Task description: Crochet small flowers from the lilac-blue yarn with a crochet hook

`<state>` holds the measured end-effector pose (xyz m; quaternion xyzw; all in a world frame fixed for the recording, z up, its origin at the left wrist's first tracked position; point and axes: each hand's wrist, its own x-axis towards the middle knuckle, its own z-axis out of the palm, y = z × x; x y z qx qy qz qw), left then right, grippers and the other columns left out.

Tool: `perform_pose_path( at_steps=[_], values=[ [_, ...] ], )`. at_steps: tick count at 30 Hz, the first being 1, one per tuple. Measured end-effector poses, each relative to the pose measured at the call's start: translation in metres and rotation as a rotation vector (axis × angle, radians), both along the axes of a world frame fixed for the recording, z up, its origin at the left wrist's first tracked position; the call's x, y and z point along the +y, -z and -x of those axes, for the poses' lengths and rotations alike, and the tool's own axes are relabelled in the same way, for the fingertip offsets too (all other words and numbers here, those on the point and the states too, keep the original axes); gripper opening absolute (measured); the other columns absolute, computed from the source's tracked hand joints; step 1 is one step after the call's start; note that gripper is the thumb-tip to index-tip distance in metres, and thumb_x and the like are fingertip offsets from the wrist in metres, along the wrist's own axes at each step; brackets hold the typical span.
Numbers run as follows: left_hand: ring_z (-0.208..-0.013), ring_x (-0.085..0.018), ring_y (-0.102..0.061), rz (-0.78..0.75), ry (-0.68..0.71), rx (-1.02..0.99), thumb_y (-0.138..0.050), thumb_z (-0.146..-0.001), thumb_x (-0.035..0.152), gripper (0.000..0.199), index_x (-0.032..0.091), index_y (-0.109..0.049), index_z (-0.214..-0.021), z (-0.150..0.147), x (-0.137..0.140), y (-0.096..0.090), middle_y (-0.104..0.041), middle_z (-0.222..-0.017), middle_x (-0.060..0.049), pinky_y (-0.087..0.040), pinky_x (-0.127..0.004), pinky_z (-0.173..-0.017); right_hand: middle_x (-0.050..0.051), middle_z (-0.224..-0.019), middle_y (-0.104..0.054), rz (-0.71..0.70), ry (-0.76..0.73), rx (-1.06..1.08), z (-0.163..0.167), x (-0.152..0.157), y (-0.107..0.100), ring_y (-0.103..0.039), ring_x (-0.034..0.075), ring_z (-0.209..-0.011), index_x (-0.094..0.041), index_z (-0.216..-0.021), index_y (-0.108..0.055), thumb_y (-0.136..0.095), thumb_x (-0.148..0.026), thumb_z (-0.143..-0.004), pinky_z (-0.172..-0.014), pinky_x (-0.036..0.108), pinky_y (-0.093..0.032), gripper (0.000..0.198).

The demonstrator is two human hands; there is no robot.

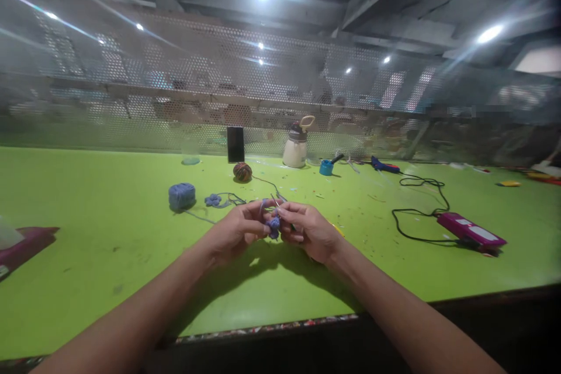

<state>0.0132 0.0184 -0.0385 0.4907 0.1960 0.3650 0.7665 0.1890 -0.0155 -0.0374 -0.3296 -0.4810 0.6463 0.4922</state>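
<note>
Between my two hands, above the green table, is a small blue-purple crochet piece [274, 226]. My left hand [242, 225] pinches its left side, and a strand of yarn loops over the raised index finger. My right hand [309, 229] is closed around a thin crochet hook [275, 201], whose metal tip points up and left by the work. The hook's handle is mostly hidden in the fingers. Left of my hands lies a blue-purple yarn skein [182, 196], with a strand trailing toward them. A crocheted flower [213, 200] of the same colour rests beside it.
Beyond my hands are a multicoloured yarn ball [242, 172], a dark phone-like slab [235, 144], a bottle [295, 149] and a blue pot [326, 168]. A glue gun [384, 166] lies back right. Rightward, a magenta power strip [471, 230] trails a black cord. A perforated screen stands behind.
</note>
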Motion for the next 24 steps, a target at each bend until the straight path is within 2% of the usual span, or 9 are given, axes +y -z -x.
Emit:
perform_pose_path(
  at_steps=[5, 11, 14, 19, 24],
  values=[
    [-0.078, -0.015, -0.06, 0.023, 0.013, 0.029, -0.07, -0.06, -0.004, 0.05, 0.019, -0.076, -0.104, 0.003, -0.002, -0.001, -0.07, -0.081, -0.003, -0.041, -0.027, -0.078, -0.007, -0.05, -0.05, 0.058, -0.114, -0.021, -0.003, -0.001, -0.003, -0.025, 0.001, -0.035, -0.014, -0.072, -0.063, -0.078, -0.035, -0.076, -0.038, 0.019, -0.014, 0.026],
    [-0.084, -0.019, -0.059, 0.035, -0.009, 0.07, -0.07, -0.058, -0.004, 0.05, 0.019, -0.077, -0.102, 0.003, -0.008, -0.008, -0.066, -0.075, -0.001, -0.041, -0.03, -0.084, -0.009, -0.048, -0.048, 0.104, -0.176, -0.022, -0.002, -0.005, -0.005, -0.021, 0.002, -0.035, -0.014, -0.078, -0.064, -0.074, -0.035, -0.079, -0.037, 0.019, -0.015, 0.024],
    [-0.076, -0.017, -0.057, 0.048, -0.011, 0.054, -0.073, -0.057, -0.004, 0.053, 0.019, -0.076, -0.104, 0.002, -0.011, -0.011, -0.064, -0.072, 0.001, -0.043, -0.029, -0.08, -0.01, -0.048, -0.045, 0.092, -0.155, 0.0, 0.002, -0.008, -0.005, -0.02, 0.002, -0.036, -0.015, -0.078, -0.062, -0.073, -0.037, -0.08, -0.038, 0.019, -0.016, 0.026],
    [-0.071, -0.013, -0.056, 0.126, 0.012, -0.001, -0.075, -0.054, -0.005, 0.069, 0.016, -0.069, -0.119, 0.004, -0.012, -0.014, -0.065, -0.073, 0.0, -0.042, -0.024, -0.07, -0.011, -0.049, -0.042, 0.058, -0.11, 0.015, 0.004, -0.01, -0.005, -0.021, 0.003, -0.038, -0.016, -0.075, -0.056, -0.072, -0.042, -0.08, -0.04, 0.02, -0.016, 0.031],
    [-0.072, -0.013, -0.058, 0.12, -0.071, 0.056, -0.073, -0.058, -0.004, 0.059, 0.014, -0.07, -0.114, 0.006, -0.009, -0.014, -0.069, -0.078, -0.002, -0.042, -0.025, -0.069, -0.009, -0.049, -0.047, 0.045, -0.035, -0.019, 0.003, -0.007, -0.002, -0.026, 0.003, -0.038, -0.016, -0.07, -0.054, -0.074, -0.04, -0.078, -0.041, 0.02, -0.017, 0.032]
  ],
)
